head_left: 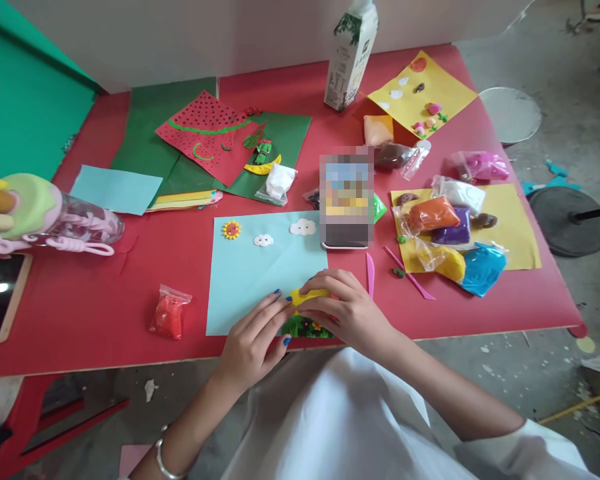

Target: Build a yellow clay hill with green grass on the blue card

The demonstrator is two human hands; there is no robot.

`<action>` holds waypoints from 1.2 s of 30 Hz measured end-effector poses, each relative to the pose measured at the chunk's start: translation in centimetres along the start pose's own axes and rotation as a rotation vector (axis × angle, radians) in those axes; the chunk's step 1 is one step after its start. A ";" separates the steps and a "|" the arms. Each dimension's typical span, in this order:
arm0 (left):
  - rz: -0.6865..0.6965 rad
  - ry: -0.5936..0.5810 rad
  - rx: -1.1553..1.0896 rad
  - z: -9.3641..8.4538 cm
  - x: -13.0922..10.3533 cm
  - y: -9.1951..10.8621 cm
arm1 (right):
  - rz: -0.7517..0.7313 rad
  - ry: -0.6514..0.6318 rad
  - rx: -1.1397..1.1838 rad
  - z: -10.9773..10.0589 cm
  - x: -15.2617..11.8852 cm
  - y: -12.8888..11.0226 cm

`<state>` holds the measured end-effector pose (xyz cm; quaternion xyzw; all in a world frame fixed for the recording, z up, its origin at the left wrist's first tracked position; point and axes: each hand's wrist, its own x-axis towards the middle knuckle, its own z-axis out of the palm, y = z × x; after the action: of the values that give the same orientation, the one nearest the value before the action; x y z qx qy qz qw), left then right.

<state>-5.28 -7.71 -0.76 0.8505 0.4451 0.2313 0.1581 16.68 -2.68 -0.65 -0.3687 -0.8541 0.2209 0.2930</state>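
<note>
Flattened yellow clay piece (313, 294) is placed on the near right part of a light-blue paper sheet (250, 277), just far of a black-and-green clay strip with small flowers (305, 327). Its long axis is run roughly left to right. Both hands are brought close together over it: the left end is touched by the fingertips of the left hand (253, 340), fingers extended, thumb held apart; the right part is covered by the curved fingers of the right hand (353, 303). The right is nearer, most of the piece being overlapped by it. Whether it is pinched or only pressed there cannot be told, the right thumb being hidden.

The sheet is laid flat on a red-covered table (105, 300), near edge. A phone with a blurred screen (347, 200) is set at its far right corner; right of the hands, a pink plastic knife (370, 273) is placed. Bagged clay (435, 213) is piled farther right. Grey speckled floor (520, 373) is seen beyond.
</note>
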 end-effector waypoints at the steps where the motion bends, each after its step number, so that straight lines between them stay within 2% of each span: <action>1: 0.012 0.008 0.013 0.0 -0.1 0.0 | -0.015 -0.018 -0.003 0.3 0.3 0.1; 5: 0.046 0.050 0.021 0.2 -0.4 -0.1 | -0.009 -0.063 0.031 1.1 1.0 0.8; 9: 0.046 0.133 0.076 0.4 -0.1 0.0 | 0.109 -0.139 0.061 1.5 1.5 1.1; 11: 0.054 0.142 0.122 0.5 0.2 0.2 | 0.132 -0.124 0.079 1.0 1.7 1.0; 15: 0.098 0.079 0.257 0.6 0.6 0.2 | 0.037 0.094 0.107 -1.5 1.4 1.2; 17: 0.117 0.034 0.303 0.6 0.7 0.2 | 0.063 0.255 -0.034 -2.9 0.9 1.7; 18: 0.117 0.016 0.314 0.5 0.6 0.1 | 0.103 0.293 -0.117 -3.4 0.6 2.0; 20: 0.104 -0.015 0.329 0.4 0.5 0.1 | 0.186 0.282 -0.240 -4.1 0.0 2.7; 23: 0.085 -0.063 0.345 0.0 0.2 0.0 | 0.264 0.195 -0.345 -4.1 -0.4 3.5; 30: 0.088 -0.112 0.359 -0.4 -0.5 -0.3 | 0.348 0.086 -0.375 -3.3 0.0 4.5; 33: 0.086 -0.096 0.356 -0.3 -0.8 -0.3 | 0.351 0.114 -0.364 -3.3 -0.2 4.3; 36: 0.074 -0.107 0.354 -0.4 -1.0 -0.2 | 0.227 0.129 -0.280 -3.0 -0.8 3.3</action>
<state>-6.14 -8.38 -0.81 0.8919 0.4383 0.1093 0.0210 20.74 -0.73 -0.69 -0.5131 -0.8089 0.1073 0.2662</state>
